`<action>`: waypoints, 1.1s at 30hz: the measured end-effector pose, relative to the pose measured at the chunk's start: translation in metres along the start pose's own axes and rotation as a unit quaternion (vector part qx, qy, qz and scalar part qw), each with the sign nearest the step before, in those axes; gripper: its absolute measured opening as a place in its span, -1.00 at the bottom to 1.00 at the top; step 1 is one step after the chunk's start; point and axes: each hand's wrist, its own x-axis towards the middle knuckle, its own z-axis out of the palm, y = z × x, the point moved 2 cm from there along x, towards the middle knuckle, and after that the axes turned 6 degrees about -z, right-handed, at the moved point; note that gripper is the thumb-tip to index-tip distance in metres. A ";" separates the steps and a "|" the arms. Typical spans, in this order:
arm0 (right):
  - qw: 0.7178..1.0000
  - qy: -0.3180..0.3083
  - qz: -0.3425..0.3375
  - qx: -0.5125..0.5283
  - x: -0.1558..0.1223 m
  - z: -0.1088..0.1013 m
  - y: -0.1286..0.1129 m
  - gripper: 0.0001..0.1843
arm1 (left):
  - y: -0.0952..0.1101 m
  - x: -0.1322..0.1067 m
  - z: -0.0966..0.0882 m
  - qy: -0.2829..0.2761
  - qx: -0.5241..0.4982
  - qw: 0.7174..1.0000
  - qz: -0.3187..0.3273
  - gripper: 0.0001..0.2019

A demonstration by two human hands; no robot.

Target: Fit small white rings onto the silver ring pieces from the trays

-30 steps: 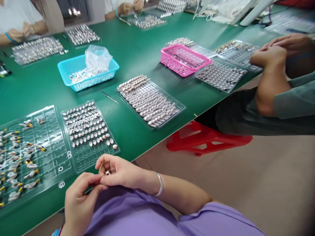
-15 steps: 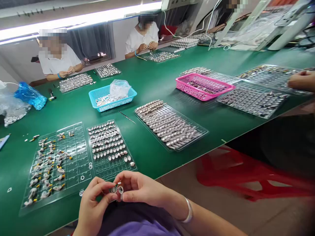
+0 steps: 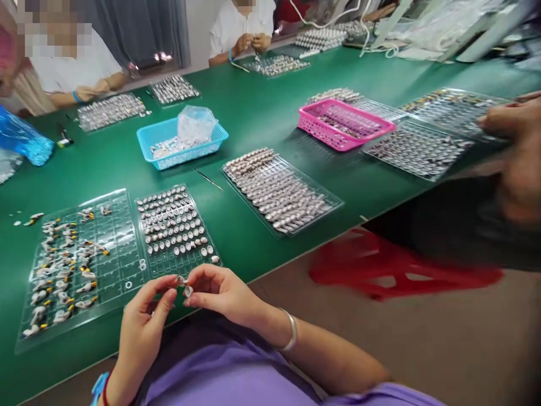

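Close to the table's front edge, my right hand (image 3: 226,296) pinches a small round white earbud part (image 3: 188,292) between thumb and fingers. My left hand (image 3: 146,316) meets it, thumb and forefinger curled at a small silvery earbud piece (image 3: 181,280) that touches or nearly touches the white one. Fine detail where the pieces meet is too small to tell. Just beyond my hands lies a clear tray of oval earbud shells (image 3: 173,224). To its left, a larger clear tray (image 3: 120,242) holds white earbud pieces with yellow ends.
Rows of pale parts fill another tray (image 3: 276,192). Tweezers (image 3: 208,179) lie near a blue basket (image 3: 186,158); a pink basket (image 3: 344,138) stands farther right. Loose white rings (image 3: 129,285) lie by the left tray. Co-workers sit across; another person's hand (image 3: 518,132) is at right.
The head view has tipped down, so the table appears higher. My hands keep together, shifted left in view, and the pieces between them have turned. The co-worker's hand at right shows more.
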 end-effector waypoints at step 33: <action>0.986 0.080 0.049 0.139 -0.006 0.010 0.023 -0.46 | 0.009 -0.022 0.016 0.067 0.107 0.956 0.263 -0.65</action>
